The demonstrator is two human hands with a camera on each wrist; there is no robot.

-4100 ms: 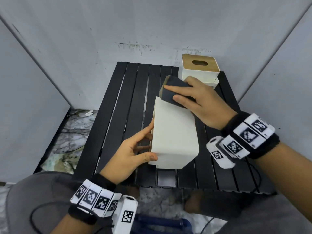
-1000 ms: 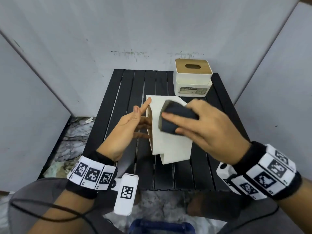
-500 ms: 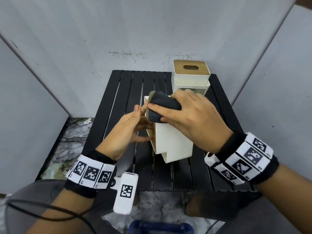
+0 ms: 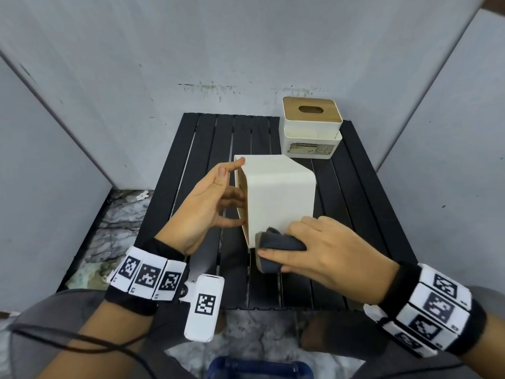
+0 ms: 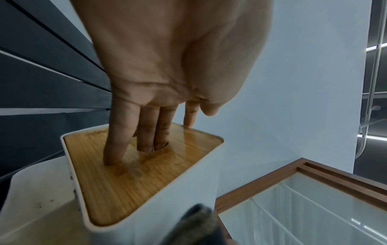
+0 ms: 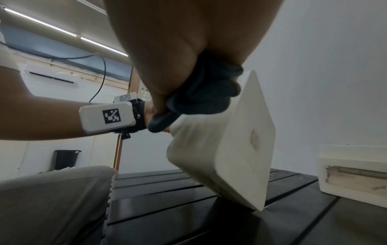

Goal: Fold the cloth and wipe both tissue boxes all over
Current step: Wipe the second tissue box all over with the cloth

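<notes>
Grey panels close in a black slatted worktop (image 4: 213, 138) on three sides. Near its middle a white tissue box (image 4: 278, 198) is tipped up on one edge, its wooden lid (image 5: 134, 167) turned toward the left hand (image 4: 202, 206). That hand steadies it with straight fingers: in the left wrist view the little finger (image 5: 117, 132) presses on the wood, two middle fingers reach into the lid's slot, and the thumb lies along the box's far top edge. No finger curls round the box, so this grip is open and only pressing.

At the box's near lower corner the right hand (image 4: 328, 255) closes its grip on a folded dark grey cloth (image 4: 276, 250), thumb under and fingers over, holding the cloth against the white wall of the box.

A second tissue box (image 4: 311, 127), white with a wooden slotted lid, stands upright at the far right corner of the worktop, well apart from both hands.
</notes>
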